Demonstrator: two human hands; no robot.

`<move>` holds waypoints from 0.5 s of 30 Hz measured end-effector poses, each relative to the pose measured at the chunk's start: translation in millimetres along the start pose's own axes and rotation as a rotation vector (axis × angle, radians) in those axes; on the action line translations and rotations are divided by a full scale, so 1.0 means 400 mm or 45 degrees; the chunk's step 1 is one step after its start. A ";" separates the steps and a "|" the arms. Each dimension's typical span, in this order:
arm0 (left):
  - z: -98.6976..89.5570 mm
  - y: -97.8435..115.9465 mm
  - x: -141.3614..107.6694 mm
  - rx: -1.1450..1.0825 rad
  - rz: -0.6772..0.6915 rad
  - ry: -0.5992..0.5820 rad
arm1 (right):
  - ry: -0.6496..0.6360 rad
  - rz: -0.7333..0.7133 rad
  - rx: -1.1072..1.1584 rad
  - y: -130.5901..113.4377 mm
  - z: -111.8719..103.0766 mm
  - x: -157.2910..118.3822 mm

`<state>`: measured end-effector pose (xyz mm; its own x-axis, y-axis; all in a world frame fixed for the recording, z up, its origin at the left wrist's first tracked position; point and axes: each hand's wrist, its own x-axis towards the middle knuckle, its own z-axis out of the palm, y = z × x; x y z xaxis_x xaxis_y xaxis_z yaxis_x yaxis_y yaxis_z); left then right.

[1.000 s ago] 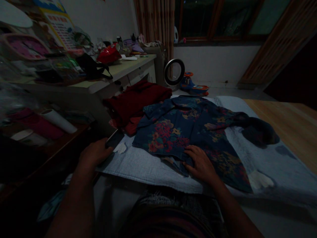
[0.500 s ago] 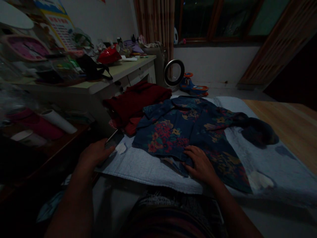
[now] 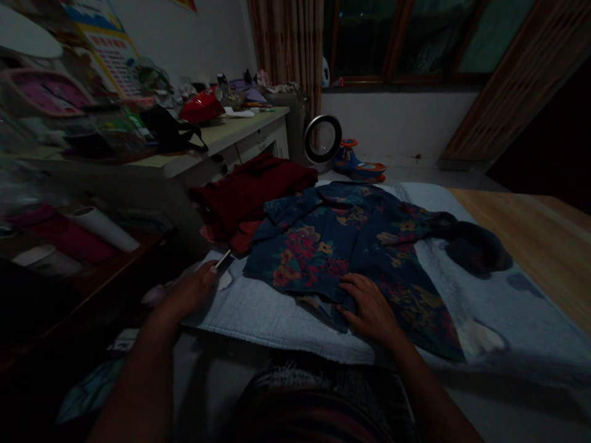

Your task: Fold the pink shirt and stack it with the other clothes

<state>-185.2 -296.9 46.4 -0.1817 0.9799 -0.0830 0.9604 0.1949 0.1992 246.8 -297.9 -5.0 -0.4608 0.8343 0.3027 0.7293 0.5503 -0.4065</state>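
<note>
A dark blue floral shirt (image 3: 351,246) lies spread on a pale blue blanket (image 3: 272,311) over the bed. My right hand (image 3: 372,307) rests palm down on the shirt's near hem, fingers spread. My left hand (image 3: 189,295) reaches flat to the blanket's left corner. Its fingertips touch a thin dark flat object like a phone (image 3: 223,259), of which only a lit edge shows. One shirt sleeve (image 3: 475,249) trails off to the right.
Folded dark red cloth (image 3: 252,191) sits left of the shirt. A cluttered desk (image 3: 221,132) and a low wooden shelf with a white roll (image 3: 104,226) stand on the left. A ring-shaped fan (image 3: 322,139) and a toy (image 3: 357,166) are on the floor beyond. Bare wooden bed board (image 3: 530,234) lies right.
My left hand has flattened and slid the dark flat object a little right onto the blanket. My right hand has stayed on the shirt hem. The view has dipped slightly.
</note>
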 end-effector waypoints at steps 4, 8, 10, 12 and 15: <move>0.022 0.035 -0.026 0.000 -0.001 -0.097 | -0.008 0.000 -0.001 -0.002 -0.003 -0.002; 0.043 0.048 -0.037 0.092 0.001 -0.022 | 0.007 0.000 0.013 0.001 0.002 -0.004; 0.053 0.047 -0.038 0.116 -0.003 -0.001 | 0.010 -0.002 0.011 0.004 0.005 -0.004; 0.063 0.044 -0.038 0.141 -0.029 0.030 | 0.006 -0.002 0.008 0.007 0.006 -0.003; 0.077 0.043 -0.039 0.192 -0.099 0.082 | -0.004 -0.004 0.015 0.007 0.006 -0.002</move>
<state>-159.3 -310.2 20.9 -0.2650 0.9638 -0.0286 0.9629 0.2661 0.0455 248.0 -297.0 -8.6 -0.4645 0.8327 0.3014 0.7221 0.5532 -0.4154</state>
